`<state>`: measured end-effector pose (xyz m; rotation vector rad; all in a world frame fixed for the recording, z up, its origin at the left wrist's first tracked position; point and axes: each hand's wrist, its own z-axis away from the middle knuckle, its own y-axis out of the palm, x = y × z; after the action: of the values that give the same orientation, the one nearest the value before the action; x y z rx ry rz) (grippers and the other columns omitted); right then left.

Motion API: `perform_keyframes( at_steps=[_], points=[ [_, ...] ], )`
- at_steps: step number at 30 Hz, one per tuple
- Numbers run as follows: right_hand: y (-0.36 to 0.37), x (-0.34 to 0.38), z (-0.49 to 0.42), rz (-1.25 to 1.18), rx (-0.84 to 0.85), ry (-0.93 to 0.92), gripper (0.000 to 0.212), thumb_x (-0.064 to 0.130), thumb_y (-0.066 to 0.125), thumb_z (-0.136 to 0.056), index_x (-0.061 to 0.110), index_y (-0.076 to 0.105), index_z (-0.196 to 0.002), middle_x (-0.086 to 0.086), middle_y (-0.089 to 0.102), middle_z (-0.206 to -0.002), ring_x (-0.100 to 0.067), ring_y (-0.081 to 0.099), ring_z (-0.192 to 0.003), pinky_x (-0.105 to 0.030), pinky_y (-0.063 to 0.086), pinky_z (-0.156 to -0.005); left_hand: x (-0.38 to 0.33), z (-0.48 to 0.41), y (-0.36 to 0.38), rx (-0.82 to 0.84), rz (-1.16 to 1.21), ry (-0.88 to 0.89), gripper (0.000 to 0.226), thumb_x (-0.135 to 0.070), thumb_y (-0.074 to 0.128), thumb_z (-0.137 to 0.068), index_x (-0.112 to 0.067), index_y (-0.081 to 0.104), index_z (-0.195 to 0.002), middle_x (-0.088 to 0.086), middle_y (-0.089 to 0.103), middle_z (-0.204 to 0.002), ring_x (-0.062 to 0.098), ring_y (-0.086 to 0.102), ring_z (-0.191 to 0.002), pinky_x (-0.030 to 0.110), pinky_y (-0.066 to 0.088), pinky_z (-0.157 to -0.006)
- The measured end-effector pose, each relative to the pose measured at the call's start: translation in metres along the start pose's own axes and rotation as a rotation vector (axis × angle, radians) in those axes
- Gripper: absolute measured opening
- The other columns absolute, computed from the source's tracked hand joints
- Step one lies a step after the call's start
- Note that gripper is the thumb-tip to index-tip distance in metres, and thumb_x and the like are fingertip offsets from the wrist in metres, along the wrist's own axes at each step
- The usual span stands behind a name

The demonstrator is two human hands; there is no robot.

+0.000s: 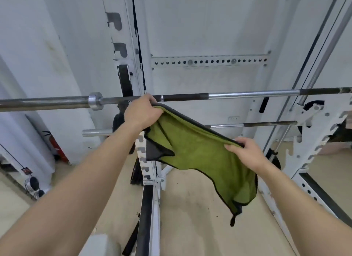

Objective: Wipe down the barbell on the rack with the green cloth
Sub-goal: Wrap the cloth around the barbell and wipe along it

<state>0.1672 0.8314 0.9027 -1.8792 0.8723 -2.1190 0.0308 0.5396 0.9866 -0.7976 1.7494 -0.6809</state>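
We stand before the white rack (247,64), where the barbell (247,94) lies level across it from side to side, its collar (95,100) out to the left. Below it we hold the green cloth (200,152) stretched slantwise by its dark-trimmed top edge, the rest hanging loose with one corner folded to show a dark back. Our left hand (142,111) is curled around the higher end of that edge, fingers over it and right up at the bar; whether the knuckles touch the steel we cannot tell. Our right hand (245,152) pinches the lower end between thumb and bent fingers, nearer to us and well below the barbell. A thinner bar (266,124) runs behind the cloth, and a red extinguisher (57,147) stands low at the left.
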Motion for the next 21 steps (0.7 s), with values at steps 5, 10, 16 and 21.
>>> perform_keyframes(
  at_steps=[5,10,16,21],
  points=[
    [-0.019,0.096,-0.073,-0.064,-0.068,-0.172,0.022,0.035,0.066,-0.087,0.016,0.075,-0.092,-0.006,0.076,-0.092,-0.025,0.071,-0.092,-0.040,0.053,-0.089,-0.014,-0.059,-0.039,-0.186,0.055,0.031,0.031,-0.031,0.053,-0.076,-0.027,0.051,-0.107,0.001,0.061,-0.099,0.026,0.055,-0.099,0.040,0.049,-0.077],
    [-0.018,0.206,-0.165,-0.072,-0.146,-0.322,0.020,0.032,0.058,-0.089,0.013,0.065,-0.086,-0.004,0.059,-0.081,-0.021,0.056,-0.073,-0.030,0.038,-0.064,-0.026,-0.136,-0.035,-0.321,0.024,0.049,0.044,-0.013,0.052,-0.084,-0.014,0.046,-0.128,0.011,0.052,-0.127,0.032,0.043,-0.121,0.044,0.045,-0.095],
    [0.042,0.196,-0.251,0.593,-0.057,-0.240,0.088,0.045,0.068,-0.082,0.017,0.027,-0.154,-0.013,0.037,-0.151,-0.035,0.037,-0.137,-0.046,0.039,-0.107,0.005,-0.184,0.046,0.081,-0.296,0.103,0.072,-0.031,0.057,-0.090,-0.013,0.025,-0.152,0.018,0.027,-0.153,0.040,0.034,-0.135,0.051,0.040,-0.105],
    [0.080,0.127,-0.252,0.877,0.092,-0.422,0.080,0.063,0.068,-0.070,0.030,0.048,-0.140,0.000,0.058,-0.129,-0.028,0.059,-0.116,-0.041,0.049,-0.090,0.037,-0.172,0.090,0.082,-0.537,0.354,0.060,-0.065,0.019,-0.097,-0.022,0.061,-0.090,0.004,0.064,-0.081,0.028,0.065,-0.081,0.037,0.049,-0.066]
  ],
)
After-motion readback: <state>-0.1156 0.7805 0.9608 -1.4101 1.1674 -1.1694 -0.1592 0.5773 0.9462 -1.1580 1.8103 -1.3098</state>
